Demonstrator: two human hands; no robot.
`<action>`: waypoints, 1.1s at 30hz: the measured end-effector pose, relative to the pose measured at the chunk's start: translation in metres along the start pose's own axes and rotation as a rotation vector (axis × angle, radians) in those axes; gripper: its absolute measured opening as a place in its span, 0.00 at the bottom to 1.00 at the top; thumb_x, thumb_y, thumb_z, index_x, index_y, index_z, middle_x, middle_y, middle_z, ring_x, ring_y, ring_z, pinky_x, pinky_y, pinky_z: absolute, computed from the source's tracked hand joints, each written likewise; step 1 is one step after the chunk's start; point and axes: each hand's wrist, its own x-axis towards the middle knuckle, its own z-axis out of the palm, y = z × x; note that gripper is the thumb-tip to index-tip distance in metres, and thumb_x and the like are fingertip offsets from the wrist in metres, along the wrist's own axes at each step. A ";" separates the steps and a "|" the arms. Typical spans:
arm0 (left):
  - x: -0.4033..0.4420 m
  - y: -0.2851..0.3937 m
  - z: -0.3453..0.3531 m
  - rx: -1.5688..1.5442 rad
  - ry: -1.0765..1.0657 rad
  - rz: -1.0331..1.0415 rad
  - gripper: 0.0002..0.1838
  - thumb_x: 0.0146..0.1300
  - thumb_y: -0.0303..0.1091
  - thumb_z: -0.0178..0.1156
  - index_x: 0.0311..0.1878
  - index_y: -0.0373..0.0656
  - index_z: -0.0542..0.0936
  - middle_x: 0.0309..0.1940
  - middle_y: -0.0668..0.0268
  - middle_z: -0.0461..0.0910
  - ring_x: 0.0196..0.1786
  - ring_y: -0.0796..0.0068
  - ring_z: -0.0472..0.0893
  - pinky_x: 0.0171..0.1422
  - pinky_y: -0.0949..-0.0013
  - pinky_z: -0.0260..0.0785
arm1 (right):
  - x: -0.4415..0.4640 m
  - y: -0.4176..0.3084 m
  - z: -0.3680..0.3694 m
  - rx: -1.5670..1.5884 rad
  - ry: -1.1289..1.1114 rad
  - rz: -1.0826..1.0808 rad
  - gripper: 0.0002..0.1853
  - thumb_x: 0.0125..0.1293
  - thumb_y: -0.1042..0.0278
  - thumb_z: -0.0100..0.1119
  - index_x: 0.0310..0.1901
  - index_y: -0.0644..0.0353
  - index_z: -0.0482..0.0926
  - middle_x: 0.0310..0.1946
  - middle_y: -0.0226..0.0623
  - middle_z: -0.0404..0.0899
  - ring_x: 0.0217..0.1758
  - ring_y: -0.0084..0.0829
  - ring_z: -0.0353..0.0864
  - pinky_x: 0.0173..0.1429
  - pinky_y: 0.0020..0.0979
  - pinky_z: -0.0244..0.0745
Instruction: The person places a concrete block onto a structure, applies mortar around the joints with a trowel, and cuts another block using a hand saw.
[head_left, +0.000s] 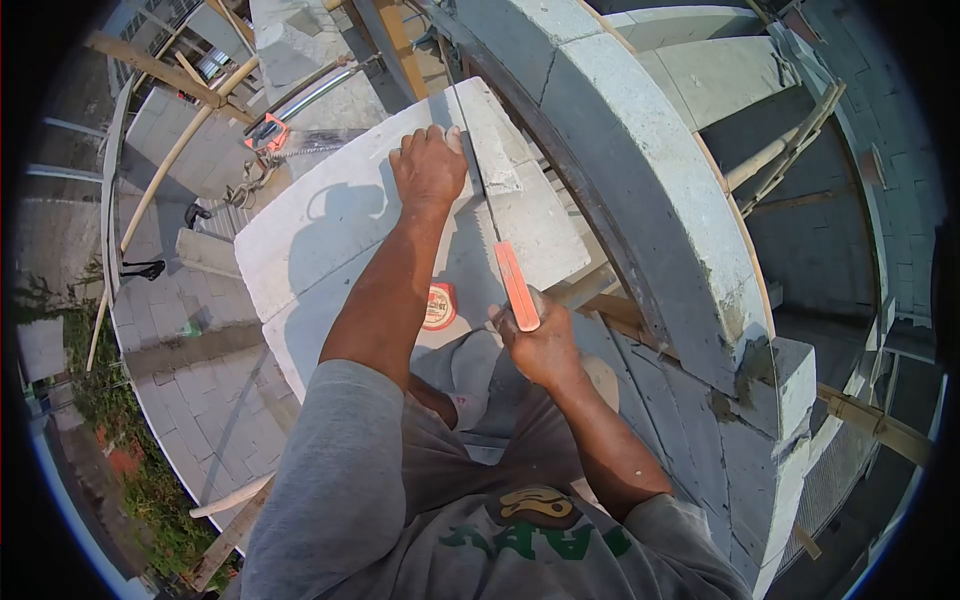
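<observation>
My right hand (540, 340) is wrapped round the orange handle of a saw (517, 288). The toothed blade runs away from me along a cut in a pale block (530, 220). My left hand (430, 168) presses on the block's far part, just left of the blade, its fingers bent over the surface; whether they grip an edge is hard to see. A red and white tape measure (438, 306) lies on the block near my left forearm.
A curved block wall (640, 130) rises close on the right. Left of the block are an orange-handled tool (268, 133), a rope and wooden poles (190, 135). Greenery shows far below at lower left.
</observation>
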 end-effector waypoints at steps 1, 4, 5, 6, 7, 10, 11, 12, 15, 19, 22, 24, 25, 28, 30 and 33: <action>-0.003 0.002 0.000 -0.015 -0.019 -0.039 0.21 0.73 0.48 0.46 0.46 0.42 0.81 0.45 0.60 0.80 0.55 0.60 0.75 0.61 0.54 0.60 | 0.004 -0.005 -0.002 -0.040 0.008 0.014 0.13 0.61 0.64 0.67 0.36 0.66 0.77 0.24 0.50 0.79 0.31 0.53 0.82 0.37 0.41 0.77; -0.001 0.002 0.000 -0.024 -0.064 -0.077 0.21 0.73 0.48 0.44 0.49 0.42 0.80 0.48 0.59 0.80 0.57 0.60 0.74 0.63 0.53 0.59 | 0.023 -0.036 -0.010 -0.111 0.010 0.062 0.16 0.60 0.60 0.68 0.34 0.67 0.76 0.21 0.49 0.79 0.30 0.53 0.82 0.35 0.42 0.76; -0.002 0.002 0.000 -0.021 -0.058 -0.076 0.21 0.74 0.48 0.44 0.50 0.42 0.80 0.48 0.58 0.80 0.57 0.60 0.74 0.63 0.53 0.59 | 0.027 -0.041 -0.011 -0.158 0.060 0.044 0.17 0.60 0.59 0.68 0.34 0.66 0.76 0.21 0.50 0.79 0.30 0.53 0.83 0.35 0.42 0.76; -0.005 0.002 -0.001 -0.023 -0.062 -0.071 0.21 0.74 0.48 0.44 0.50 0.42 0.80 0.48 0.58 0.80 0.57 0.60 0.74 0.63 0.53 0.59 | 0.029 -0.044 -0.011 -0.202 0.106 0.031 0.17 0.60 0.58 0.69 0.34 0.66 0.76 0.21 0.50 0.79 0.30 0.53 0.83 0.35 0.43 0.76; -0.004 0.004 -0.003 -0.025 -0.058 -0.061 0.21 0.74 0.47 0.44 0.50 0.42 0.80 0.48 0.58 0.80 0.58 0.59 0.74 0.63 0.53 0.59 | 0.032 -0.046 -0.011 -0.243 0.157 0.012 0.18 0.60 0.58 0.69 0.34 0.66 0.76 0.21 0.50 0.79 0.31 0.53 0.83 0.36 0.43 0.76; -0.003 0.007 -0.008 -0.011 -0.101 -0.047 0.21 0.74 0.46 0.43 0.50 0.43 0.80 0.49 0.57 0.80 0.59 0.59 0.74 0.66 0.53 0.58 | 0.020 -0.016 0.001 -0.126 0.200 0.005 0.17 0.61 0.58 0.68 0.33 0.66 0.76 0.22 0.48 0.79 0.27 0.47 0.80 0.35 0.39 0.74; -0.002 0.009 -0.009 -0.004 -0.121 -0.041 0.21 0.74 0.46 0.43 0.50 0.43 0.80 0.50 0.57 0.80 0.59 0.59 0.74 0.68 0.52 0.57 | 0.017 -0.011 0.005 -0.079 0.203 0.013 0.17 0.62 0.60 0.68 0.33 0.67 0.76 0.22 0.46 0.78 0.25 0.43 0.79 0.35 0.36 0.73; -0.001 0.010 -0.008 0.005 -0.103 -0.041 0.20 0.74 0.46 0.43 0.50 0.43 0.80 0.50 0.57 0.80 0.60 0.60 0.73 0.70 0.52 0.56 | 0.018 -0.009 0.008 -0.086 0.227 -0.023 0.16 0.62 0.61 0.68 0.34 0.67 0.76 0.22 0.46 0.78 0.25 0.40 0.78 0.35 0.35 0.73; 0.002 0.007 0.003 0.015 -0.032 -0.013 0.20 0.74 0.45 0.42 0.50 0.42 0.79 0.50 0.56 0.80 0.60 0.58 0.74 0.72 0.49 0.54 | 0.017 0.001 0.011 -0.088 0.234 -0.066 0.12 0.63 0.65 0.66 0.37 0.66 0.78 0.23 0.45 0.77 0.26 0.34 0.77 0.36 0.32 0.73; 0.003 0.004 0.010 0.010 -0.027 0.005 0.20 0.74 0.45 0.43 0.50 0.41 0.79 0.48 0.55 0.80 0.57 0.56 0.76 0.67 0.50 0.59 | -0.073 0.036 -0.018 0.048 0.100 0.066 0.10 0.61 0.67 0.66 0.37 0.65 0.79 0.22 0.48 0.78 0.29 0.42 0.83 0.37 0.36 0.76; -0.003 0.008 0.002 -0.006 -0.091 -0.060 0.19 0.74 0.44 0.43 0.50 0.43 0.80 0.49 0.58 0.79 0.59 0.60 0.74 0.66 0.54 0.58 | -0.133 0.040 -0.041 0.175 0.092 0.118 0.11 0.62 0.69 0.65 0.43 0.65 0.81 0.21 0.44 0.78 0.27 0.28 0.80 0.35 0.31 0.74; 0.001 0.005 0.008 0.005 -0.034 -0.016 0.19 0.73 0.44 0.44 0.48 0.43 0.80 0.48 0.58 0.79 0.57 0.59 0.75 0.63 0.53 0.60 | -0.126 0.039 -0.042 0.152 0.096 0.084 0.12 0.62 0.70 0.65 0.46 0.65 0.81 0.21 0.43 0.78 0.26 0.24 0.78 0.34 0.31 0.74; 0.005 0.004 0.007 0.008 -0.017 -0.003 0.19 0.73 0.44 0.44 0.47 0.42 0.80 0.47 0.58 0.80 0.57 0.58 0.75 0.62 0.53 0.61 | -0.098 0.041 -0.038 0.133 0.083 0.081 0.11 0.62 0.69 0.65 0.43 0.66 0.81 0.21 0.44 0.78 0.24 0.28 0.77 0.33 0.32 0.74; 0.001 0.003 0.007 0.028 0.000 0.024 0.18 0.72 0.44 0.45 0.45 0.42 0.80 0.45 0.58 0.80 0.55 0.57 0.76 0.60 0.53 0.62 | 0.003 0.012 -0.014 0.004 0.070 0.019 0.10 0.62 0.66 0.64 0.37 0.66 0.79 0.22 0.50 0.78 0.24 0.47 0.79 0.33 0.36 0.75; 0.001 0.004 0.008 0.036 0.005 0.015 0.17 0.72 0.43 0.46 0.45 0.42 0.80 0.44 0.58 0.80 0.54 0.57 0.76 0.59 0.52 0.62 | 0.012 0.008 -0.013 -0.009 0.131 -0.051 0.11 0.62 0.65 0.64 0.34 0.66 0.78 0.22 0.53 0.78 0.28 0.54 0.79 0.33 0.39 0.75; 0.000 0.005 0.004 0.021 0.014 0.064 0.20 0.74 0.44 0.44 0.46 0.39 0.80 0.42 0.52 0.81 0.49 0.50 0.79 0.56 0.48 0.66 | -0.038 0.021 -0.008 -0.008 0.140 -0.029 0.09 0.60 0.70 0.65 0.39 0.65 0.80 0.27 0.54 0.80 0.33 0.57 0.81 0.35 0.39 0.77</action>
